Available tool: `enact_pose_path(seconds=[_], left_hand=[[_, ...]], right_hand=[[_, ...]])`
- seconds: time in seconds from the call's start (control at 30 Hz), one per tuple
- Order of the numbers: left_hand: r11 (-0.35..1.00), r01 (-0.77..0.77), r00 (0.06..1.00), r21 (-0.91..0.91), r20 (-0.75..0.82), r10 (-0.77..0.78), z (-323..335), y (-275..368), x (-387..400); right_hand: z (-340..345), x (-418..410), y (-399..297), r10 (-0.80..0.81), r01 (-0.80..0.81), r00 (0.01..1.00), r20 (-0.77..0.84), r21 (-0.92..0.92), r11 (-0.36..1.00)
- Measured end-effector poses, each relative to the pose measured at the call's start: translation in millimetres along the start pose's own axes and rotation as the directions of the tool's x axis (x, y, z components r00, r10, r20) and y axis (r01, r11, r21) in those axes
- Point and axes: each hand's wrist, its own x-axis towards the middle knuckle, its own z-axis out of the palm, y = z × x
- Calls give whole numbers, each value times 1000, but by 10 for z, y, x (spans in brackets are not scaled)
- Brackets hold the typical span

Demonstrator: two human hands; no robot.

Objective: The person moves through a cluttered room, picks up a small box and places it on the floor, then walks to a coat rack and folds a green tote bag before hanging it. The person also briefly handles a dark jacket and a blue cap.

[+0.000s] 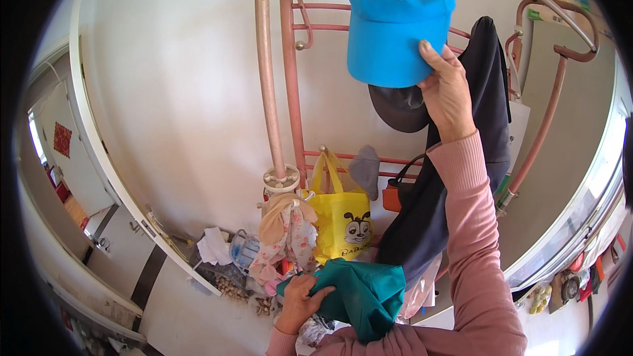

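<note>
My right hand [447,91] is raised and grips the brim of a bright blue baseball cap [395,34] with white writing on its front. Low in front of me, my left hand [301,301] holds a green fabric item [361,291], whose exact kind I cannot tell. Behind the blue cap a dark cap [400,109] partly shows. Dark garments [489,89] hang beside my right forearm on a pink metal rack [292,79]. A yellow bag [341,212] with a cartoon face and a grey sock-like cloth [365,170] hang lower on the rack.
A pinkish pole [269,79] stands left of the rack, with floral cloth [292,242] hanging below it. An orange and black bag [393,198] is behind the dark garments. Several items lie on the floor near the open door's edge [123,183]. A cabinet [559,109] stands at the right.
</note>
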Motion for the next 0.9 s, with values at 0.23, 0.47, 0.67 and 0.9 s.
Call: enact_pose_path(seconds=[0.23, 0.47, 0.67, 0.9], left_hand=[[1000, 2, 999, -6, 42, -2, 82, -23, 26], [1000, -3, 997, -6, 72, 4, 167, 1, 43], [999, 18, 999, -46, 39, -16, 196, 8, 8], [1000, 0, 999, -4, 51, 0, 250, 12, 7]], right_hand=[[-197, -141, -183, -90, 88, 995, -31, -77, 993], [-322, 56, -71, -47, 48, 999, -17, 39, 998], [-445, -188, 10, 63, -41, 989, -137, 158, 987], [-733, -584, 306, 242, -223, 951, -193, 116, 968]])
